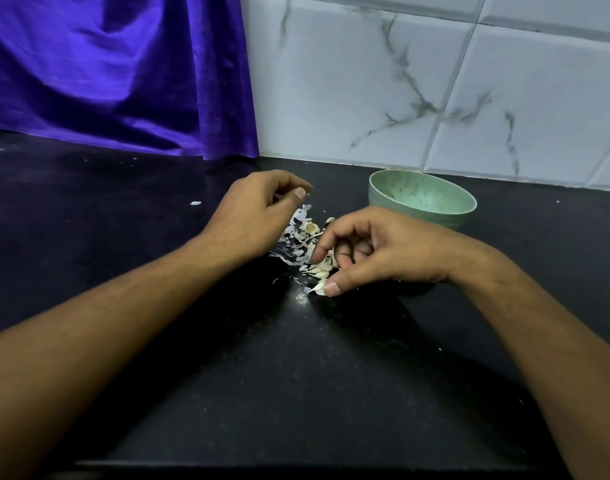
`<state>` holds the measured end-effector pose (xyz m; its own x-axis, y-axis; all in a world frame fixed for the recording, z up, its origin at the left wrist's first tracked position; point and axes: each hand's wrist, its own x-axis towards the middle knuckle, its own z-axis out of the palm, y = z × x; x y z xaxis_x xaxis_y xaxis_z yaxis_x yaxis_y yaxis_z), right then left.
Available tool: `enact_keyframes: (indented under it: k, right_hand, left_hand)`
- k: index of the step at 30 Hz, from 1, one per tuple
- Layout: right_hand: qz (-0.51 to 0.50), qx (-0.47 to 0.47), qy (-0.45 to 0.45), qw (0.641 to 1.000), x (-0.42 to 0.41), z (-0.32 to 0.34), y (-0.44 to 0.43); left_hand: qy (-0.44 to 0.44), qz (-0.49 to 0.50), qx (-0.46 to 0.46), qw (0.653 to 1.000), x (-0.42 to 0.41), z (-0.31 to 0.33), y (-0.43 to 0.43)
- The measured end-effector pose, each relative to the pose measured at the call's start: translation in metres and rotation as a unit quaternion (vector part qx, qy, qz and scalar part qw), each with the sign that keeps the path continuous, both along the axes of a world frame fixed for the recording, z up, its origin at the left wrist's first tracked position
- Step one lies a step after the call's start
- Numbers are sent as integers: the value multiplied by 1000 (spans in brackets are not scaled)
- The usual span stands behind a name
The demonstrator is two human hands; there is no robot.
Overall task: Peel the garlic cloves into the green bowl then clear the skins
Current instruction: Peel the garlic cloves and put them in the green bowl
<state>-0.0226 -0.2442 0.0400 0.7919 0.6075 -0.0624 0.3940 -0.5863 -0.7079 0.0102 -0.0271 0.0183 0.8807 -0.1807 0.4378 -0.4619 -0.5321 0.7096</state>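
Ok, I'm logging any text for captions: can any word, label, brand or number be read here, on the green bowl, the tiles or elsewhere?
None: no readable text shows in this view.
green bowl: dark specks inside only, no print or brand.
wall tiles: grey veining, no lettering.
purple cloth: plain, no tag visible.
black counter: pale flecks, no marks or numbers.

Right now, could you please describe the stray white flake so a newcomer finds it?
On the black counter, find the purple velvet cloth back left. Before it, left of the left hand, lies a small white flake. It lies alone, apart from the garlic-skin pile.
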Motion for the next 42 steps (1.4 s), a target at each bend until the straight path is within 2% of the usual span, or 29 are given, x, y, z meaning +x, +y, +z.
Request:
enact_keyframes:
  k: [12,15,20,25,36,42]
  right_hand:
    - [-34,-64,-98,992,8,-12,4]
    - [-52,-11,-117,992,6,-9,4]
    - [-130,92,-151,976,7,-7,1]
    - [-155,162,-136,965,9,-10,6]
    - [-207,177,-173,947,7,-16,16]
    - [-207,172,-177,947,7,-21,20]
  left_hand:
    - [-9,-36,33,999,-5,-1,-3]
    - [-2,-57,42,997,-6,-1,-3]
    - [48,-107,-6,993,-7,2,-3]
    - [66,-84,-19,994,-8,5,-2]
    - [-63,-13,111,992,-10,4,-3]
    - [-89,15,118,989,-12,-1,-7]
